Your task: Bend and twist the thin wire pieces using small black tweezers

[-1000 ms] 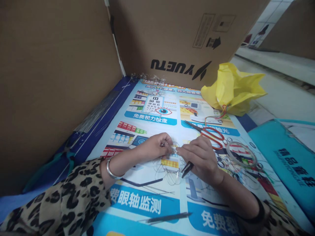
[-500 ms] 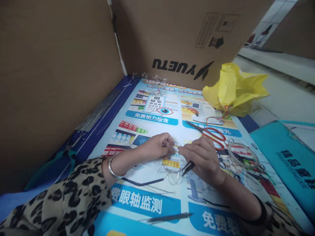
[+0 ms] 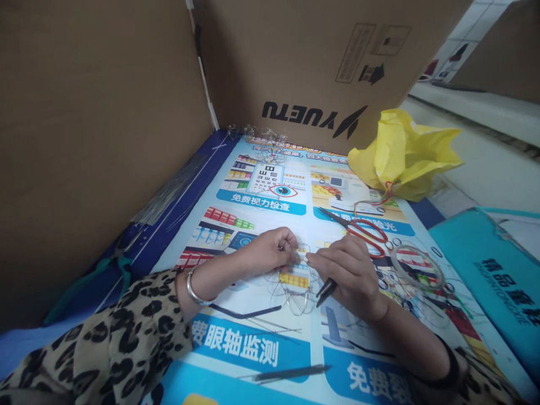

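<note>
My left hand (image 3: 276, 250) is closed, with thumb and fingertips pinched on a thin wire piece. Beneath and between both hands spreads its see-through looped wire frame (image 3: 297, 310), over the printed sheet. Close by on the right, my right hand (image 3: 348, 273) has its thumb and forefinger pinched at the wire's edge. The same hand keeps a dark two-pronged tool (image 3: 327, 291) in its palm, the prongs sticking out below; its exact kind is hidden. Just beyond that hand lie scissors (image 3: 367, 233) with orange-red handles.
A yellow crumpled bag (image 3: 400, 154) stands at the back right. Rings and a clear coil (image 3: 417, 267) lie right, beside a teal box (image 3: 489, 281). Teal-handled pliers (image 3: 112, 264) and straight wires (image 3: 162, 197) lie left. Dark rods (image 3: 291, 372) lie in front. Cardboard walls (image 3: 312, 67) rise behind.
The prongs of the tool in my right hand have swung slightly down and to the right. My left hand has barely moved.
</note>
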`<state>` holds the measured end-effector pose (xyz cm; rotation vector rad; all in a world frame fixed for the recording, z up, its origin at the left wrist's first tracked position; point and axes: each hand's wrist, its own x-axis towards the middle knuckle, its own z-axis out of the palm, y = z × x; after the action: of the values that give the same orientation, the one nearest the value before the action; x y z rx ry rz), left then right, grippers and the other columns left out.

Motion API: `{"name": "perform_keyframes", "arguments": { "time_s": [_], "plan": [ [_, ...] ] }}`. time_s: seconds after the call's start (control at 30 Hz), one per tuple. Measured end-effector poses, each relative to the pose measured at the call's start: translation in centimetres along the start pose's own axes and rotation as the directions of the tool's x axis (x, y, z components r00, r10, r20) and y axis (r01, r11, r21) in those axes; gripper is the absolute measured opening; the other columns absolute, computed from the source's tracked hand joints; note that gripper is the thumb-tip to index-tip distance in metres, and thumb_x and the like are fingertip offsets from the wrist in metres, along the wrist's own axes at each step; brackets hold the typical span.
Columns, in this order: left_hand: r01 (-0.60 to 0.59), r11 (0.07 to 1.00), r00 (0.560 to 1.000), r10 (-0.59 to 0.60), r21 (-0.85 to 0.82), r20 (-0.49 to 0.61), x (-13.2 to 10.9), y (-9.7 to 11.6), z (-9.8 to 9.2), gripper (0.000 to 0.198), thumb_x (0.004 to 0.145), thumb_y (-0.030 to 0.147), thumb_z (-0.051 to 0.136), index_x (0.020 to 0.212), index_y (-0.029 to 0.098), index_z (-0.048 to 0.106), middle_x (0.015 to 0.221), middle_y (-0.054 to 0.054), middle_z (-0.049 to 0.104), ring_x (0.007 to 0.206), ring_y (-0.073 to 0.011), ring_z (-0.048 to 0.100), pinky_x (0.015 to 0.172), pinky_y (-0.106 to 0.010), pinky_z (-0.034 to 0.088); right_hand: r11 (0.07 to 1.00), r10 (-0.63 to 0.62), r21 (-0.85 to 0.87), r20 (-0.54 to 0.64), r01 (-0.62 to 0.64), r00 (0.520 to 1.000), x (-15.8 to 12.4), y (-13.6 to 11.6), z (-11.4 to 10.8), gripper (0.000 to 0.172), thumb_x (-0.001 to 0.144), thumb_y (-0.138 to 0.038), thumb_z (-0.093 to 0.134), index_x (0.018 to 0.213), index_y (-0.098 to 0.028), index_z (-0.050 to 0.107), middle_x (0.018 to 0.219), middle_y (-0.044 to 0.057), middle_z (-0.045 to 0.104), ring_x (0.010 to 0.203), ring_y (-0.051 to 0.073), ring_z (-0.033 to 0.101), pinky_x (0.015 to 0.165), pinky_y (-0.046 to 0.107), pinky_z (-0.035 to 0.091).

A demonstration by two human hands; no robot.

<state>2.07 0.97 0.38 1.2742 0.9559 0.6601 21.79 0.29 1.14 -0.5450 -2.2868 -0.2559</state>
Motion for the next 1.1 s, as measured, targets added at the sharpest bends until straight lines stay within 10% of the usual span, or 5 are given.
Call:
{"name": "perform_keyframes", "arguments": {
  "time_s": [0.87, 1.1],
  "plan": [
    [-0.006, 1.0, 0.996, 0.007, -0.019, 0.087, 0.11, -0.37, -0.58, 0.018, 0.068, 0.013, 0.056, 0.083, 0.016, 0.047, 0.062, 0.005, 0.053, 0.047, -0.0058, 0.051, 0.044, -0.017, 0.035, 0.974, -0.14, -0.144, 0.235, 0.177, 0.962, -0.19, 0.32, -0.19, 0.02, 0.08, -0.009, 0.052, 0.092, -0.021, 0.061, 0.079, 0.0, 0.066, 0.076, 0.014, 0.051, 0.072, 0.035, 0.035],
    [-0.018, 0.999, 0.996, 0.015, 0.029, 0.091, 0.08, -0.46, -0.61, 0.011, 0.071, 0.016, 0.055, 0.081, 0.015, 0.052, 0.065, 0.004, 0.053, 0.049, -0.0057, 0.053, 0.045, -0.016, 0.035, 0.998, -0.024, -0.053, 0.167, 0.033, 0.986, -0.57, 0.48, 0.28, 0.024, 0.076, -0.005, 0.049, 0.091, -0.02, 0.06, 0.079, 0.001, 0.066, 0.077, 0.016, 0.05, 0.07, 0.035, 0.034]
  ]
}}
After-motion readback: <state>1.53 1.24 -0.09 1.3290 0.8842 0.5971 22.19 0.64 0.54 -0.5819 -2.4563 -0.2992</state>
